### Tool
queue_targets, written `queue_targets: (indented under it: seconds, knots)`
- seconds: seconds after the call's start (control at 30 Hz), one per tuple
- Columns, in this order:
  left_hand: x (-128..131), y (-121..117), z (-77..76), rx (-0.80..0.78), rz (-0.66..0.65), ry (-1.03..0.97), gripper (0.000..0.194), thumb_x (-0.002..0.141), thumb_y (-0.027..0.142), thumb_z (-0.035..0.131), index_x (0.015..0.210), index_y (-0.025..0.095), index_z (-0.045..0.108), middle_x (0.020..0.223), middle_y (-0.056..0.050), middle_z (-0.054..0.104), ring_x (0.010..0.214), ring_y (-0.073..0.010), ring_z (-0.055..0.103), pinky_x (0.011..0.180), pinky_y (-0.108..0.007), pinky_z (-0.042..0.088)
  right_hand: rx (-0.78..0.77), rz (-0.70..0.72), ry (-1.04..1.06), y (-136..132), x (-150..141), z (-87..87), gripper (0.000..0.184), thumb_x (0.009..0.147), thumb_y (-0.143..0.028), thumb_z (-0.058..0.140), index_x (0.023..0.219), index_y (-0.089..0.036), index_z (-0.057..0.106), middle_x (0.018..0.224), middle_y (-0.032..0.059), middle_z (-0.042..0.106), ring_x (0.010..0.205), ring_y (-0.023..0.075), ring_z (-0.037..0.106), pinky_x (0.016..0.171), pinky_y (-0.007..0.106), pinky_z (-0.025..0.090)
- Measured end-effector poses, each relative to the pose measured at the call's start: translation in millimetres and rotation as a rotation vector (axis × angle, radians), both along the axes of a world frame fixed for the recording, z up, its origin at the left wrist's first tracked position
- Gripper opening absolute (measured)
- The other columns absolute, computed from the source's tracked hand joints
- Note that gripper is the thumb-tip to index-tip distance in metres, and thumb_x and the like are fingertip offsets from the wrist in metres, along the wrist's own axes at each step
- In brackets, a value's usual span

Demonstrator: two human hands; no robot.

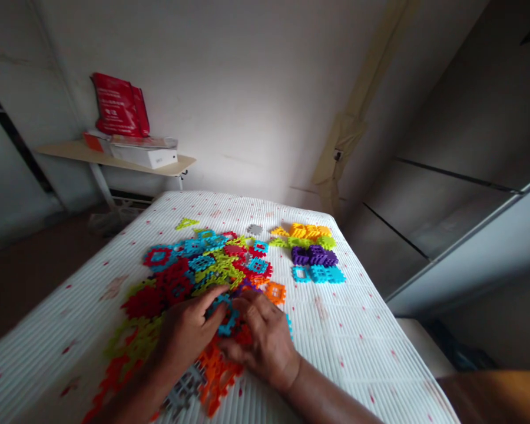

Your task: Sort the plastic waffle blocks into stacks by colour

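White-walled room behind, a narrow pale wooden shelf on metal legs holds a glossy red bag and a white cardboard box, well beyond the hands. Under everything lies a white ribbed cover flecked with red. The left hand and right hand meet low in the frame, curled in from either side around a teal plastic lattice piece; the fingers close on it, but whether either hand actually grips it, I cannot tell. Just ahead of the grip spreads a jumbled heap of interlocking plastic lattice pieces in red, blue, lime and orange. Beneath and left of the left hand lie loose orange lattice pieces and a grey lattice piece. Ahead and right of the right hand, well apart from the heap, stand neat groups: yellow lattice pieces, purple lattice pieces and light-blue lattice pieces. A small orange square lattice piece sits just beyond the right hand's knuckles.
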State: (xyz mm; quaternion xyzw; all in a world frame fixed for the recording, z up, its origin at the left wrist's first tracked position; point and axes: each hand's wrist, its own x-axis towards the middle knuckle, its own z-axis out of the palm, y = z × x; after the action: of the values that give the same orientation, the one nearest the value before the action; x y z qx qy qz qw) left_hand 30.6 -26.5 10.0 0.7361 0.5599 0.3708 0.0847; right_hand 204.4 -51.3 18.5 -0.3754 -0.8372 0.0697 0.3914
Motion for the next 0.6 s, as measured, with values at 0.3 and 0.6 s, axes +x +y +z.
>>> queue_targets:
  seconds: [0.3, 0.6]
  knots:
    - [-1, 0, -7.1, -0.079, -0.099, -0.241, 0.027, 0.078, 0.040, 0.053, 0.089, 0.021, 0.069, 0.059, 0.002, 0.070, 0.048, -0.0128, 0.061, 0.050, -0.020, 0.047, 0.111, 0.007, -0.042, 9, 12, -17.7, 0.036, 0.092, -0.025, 0.049, 0.126, -0.017, 0.047, 0.123, 0.0145, 0.055, 0.113, 0.0206, 0.054, 0.092, 0.033, 0.049]
    - [9, -4, 1.8, -0.469, -0.060, -0.747, 0.033, 0.065, 0.052, 0.064, 0.072, 0.020, 0.057, 0.046, 0.007, 0.052, 0.042, -0.0112, 0.050, 0.040, -0.020, 0.040, 0.088, -0.135, 0.051, 5, 9, -9.2, 0.033, 0.086, -0.043, 0.054, 0.109, -0.018, 0.056, 0.100, 0.0095, 0.061, 0.090, 0.0208, 0.057, 0.078, 0.034, 0.050]
